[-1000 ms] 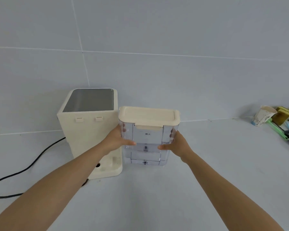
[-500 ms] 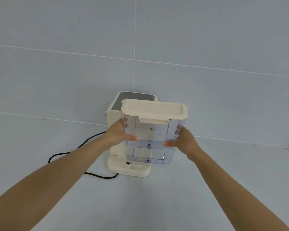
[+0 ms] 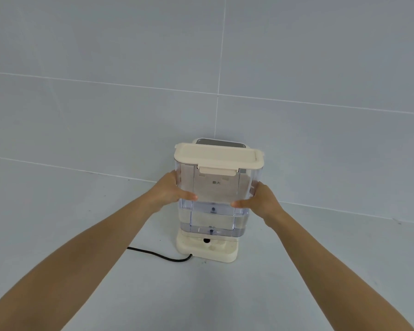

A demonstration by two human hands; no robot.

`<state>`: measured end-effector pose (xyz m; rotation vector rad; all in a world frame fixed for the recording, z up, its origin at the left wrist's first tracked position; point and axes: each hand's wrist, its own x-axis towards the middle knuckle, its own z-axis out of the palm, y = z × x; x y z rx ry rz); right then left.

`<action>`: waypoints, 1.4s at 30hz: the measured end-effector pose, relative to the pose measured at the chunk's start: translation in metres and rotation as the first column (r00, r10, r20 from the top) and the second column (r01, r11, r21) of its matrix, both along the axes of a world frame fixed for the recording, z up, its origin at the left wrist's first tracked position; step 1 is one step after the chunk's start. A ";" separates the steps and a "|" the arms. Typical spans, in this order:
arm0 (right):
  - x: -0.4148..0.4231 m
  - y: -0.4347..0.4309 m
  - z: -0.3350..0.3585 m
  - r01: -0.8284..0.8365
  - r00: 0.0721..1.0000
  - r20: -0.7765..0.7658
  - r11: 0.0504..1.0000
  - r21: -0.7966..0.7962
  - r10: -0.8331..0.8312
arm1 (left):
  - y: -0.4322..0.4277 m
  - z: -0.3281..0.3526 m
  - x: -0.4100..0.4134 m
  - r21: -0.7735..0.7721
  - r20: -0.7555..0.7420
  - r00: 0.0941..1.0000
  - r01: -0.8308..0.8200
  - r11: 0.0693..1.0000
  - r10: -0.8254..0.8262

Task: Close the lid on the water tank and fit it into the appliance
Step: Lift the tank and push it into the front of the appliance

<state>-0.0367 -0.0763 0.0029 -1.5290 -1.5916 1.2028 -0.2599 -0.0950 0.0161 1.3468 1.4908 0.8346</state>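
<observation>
The clear water tank (image 3: 215,194) has its cream lid (image 3: 218,156) shut flat on top, the front latch down. My left hand (image 3: 170,191) grips its left side and my right hand (image 3: 261,201) grips its right side, thumbs on the front face. The tank is upright, directly over the cream base step of the appliance (image 3: 207,248), its bottom just above or touching the step; I cannot tell which. Most of the appliance body is hidden behind the tank; only its grey top (image 3: 219,142) and base show.
A black power cord (image 3: 158,255) runs from the base's left side across the grey counter. A grey tiled wall (image 3: 296,68) stands right behind the appliance.
The tank was lifted from the counter beside the appliance and carried left in front of it, then lowered toward the base. The view swung so the appliance now sits centred.
</observation>
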 end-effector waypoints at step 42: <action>-0.014 0.022 -0.068 0.114 0.993 0.031 0.990 -0.080 -0.111 | 0.039 -0.067 -0.021 0.006 0.001 0.997 0.074 0.997 -0.074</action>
